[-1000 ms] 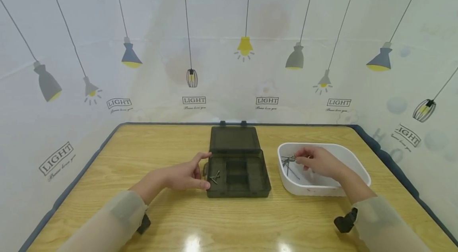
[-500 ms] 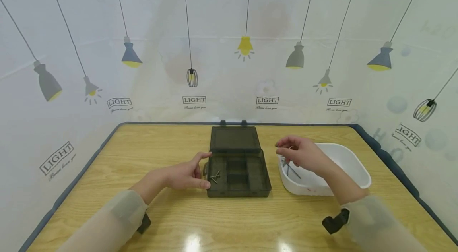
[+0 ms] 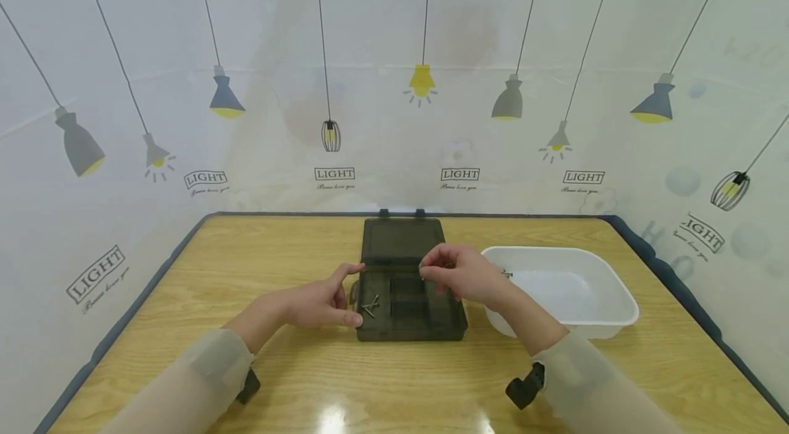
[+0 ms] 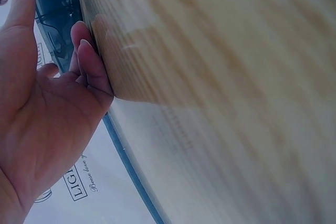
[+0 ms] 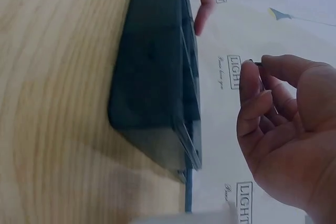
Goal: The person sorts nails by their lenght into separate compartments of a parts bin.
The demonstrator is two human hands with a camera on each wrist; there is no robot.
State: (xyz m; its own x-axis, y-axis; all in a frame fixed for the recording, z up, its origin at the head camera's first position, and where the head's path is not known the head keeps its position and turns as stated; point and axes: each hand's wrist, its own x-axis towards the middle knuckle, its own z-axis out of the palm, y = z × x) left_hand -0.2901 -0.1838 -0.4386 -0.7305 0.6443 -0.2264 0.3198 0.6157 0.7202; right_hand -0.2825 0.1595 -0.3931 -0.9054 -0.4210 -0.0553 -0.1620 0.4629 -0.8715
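Note:
A dark, see-through compartment box (image 3: 427,334) stands on the table with its lid (image 3: 403,240) laid back. Several small metal screws (image 3: 370,306) lie in its left compartment. My left hand (image 3: 312,302) rests at the box's left side, thumb and forefinger stretched out to its edge. In the left wrist view, other fingers (image 4: 94,69) of that hand bend in low against the tabletop. My right hand (image 3: 471,274) is over the box's right part. Between its thumb and forefinger it pinches a thin screw (image 5: 254,62), whose shank is partly hidden by the fingers.
A white tray (image 3: 576,322) with rounded corners stands right of the box, under the right forearm. More screws (image 3: 507,274) show at its left end, partly hidden by the hand. A lamp-print cloth (image 3: 394,146) hangs behind the wooden table (image 3: 277,242).
My right hand has lifted out of the white tray with a screw and travelled left to above the box. The left hand and the box have stayed in place.

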